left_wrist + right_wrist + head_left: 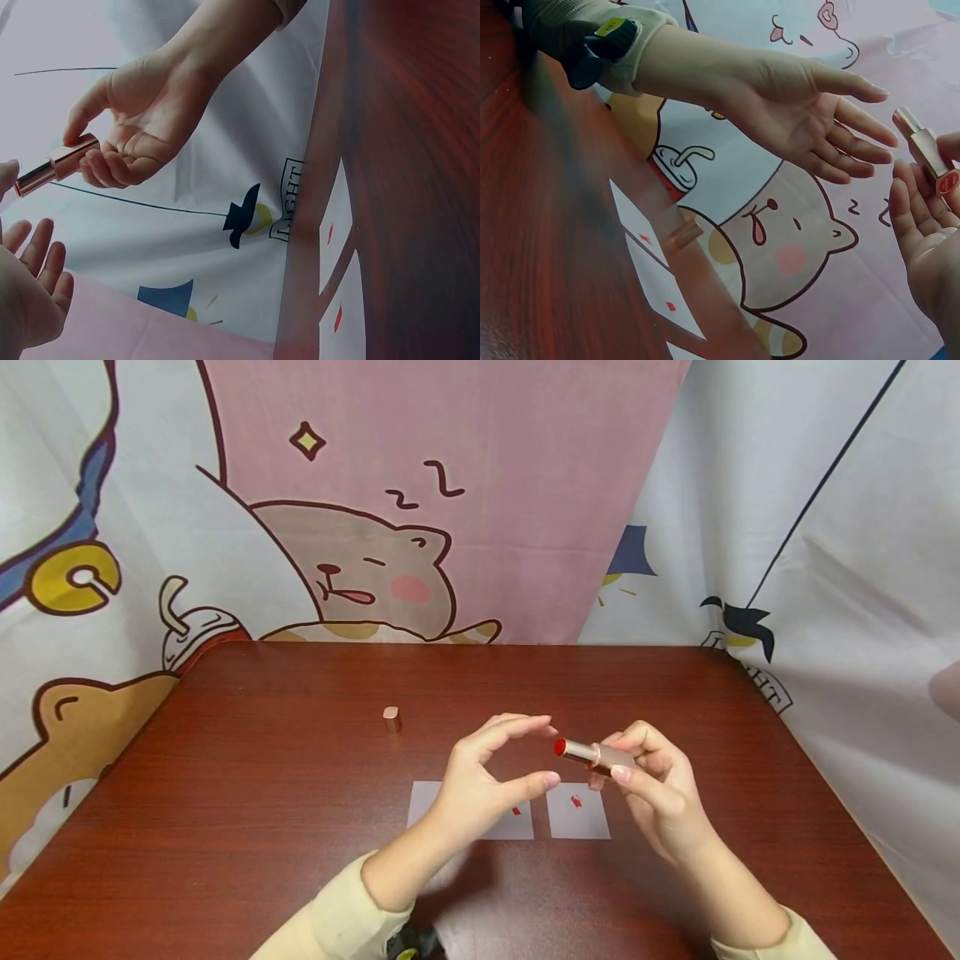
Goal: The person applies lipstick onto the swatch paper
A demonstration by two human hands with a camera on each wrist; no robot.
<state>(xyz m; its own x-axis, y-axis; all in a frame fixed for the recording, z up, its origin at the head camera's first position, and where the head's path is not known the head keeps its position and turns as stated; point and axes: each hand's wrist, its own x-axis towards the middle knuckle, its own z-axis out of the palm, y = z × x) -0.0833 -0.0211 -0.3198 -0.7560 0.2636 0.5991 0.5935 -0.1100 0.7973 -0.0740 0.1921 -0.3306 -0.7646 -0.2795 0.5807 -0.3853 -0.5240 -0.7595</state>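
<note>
My right hand (pixel 663 789) pinches a rose-gold lipstick (pixel 611 760) by its base between thumb and fingers, above the table. It is uncapped, and its red tip points left. Just left of that tip is my left hand (pixel 480 777), thumb and fingers spread apart with nothing between them. In the right wrist view a small gap separates the left hand (pixel 802 112) from the lipstick (pixel 926 154). The lipstick's cap (pixel 392 719) stands on the table, beyond and left of the hands.
White paper cards lie below the hands; the right card (pixel 562 822) bears a red mark, and another card (pixel 423 793) is partly hidden by the left hand. The brown table (pixel 225 793) ends at a cartoon-printed cloth (pixel 525 485) behind it.
</note>
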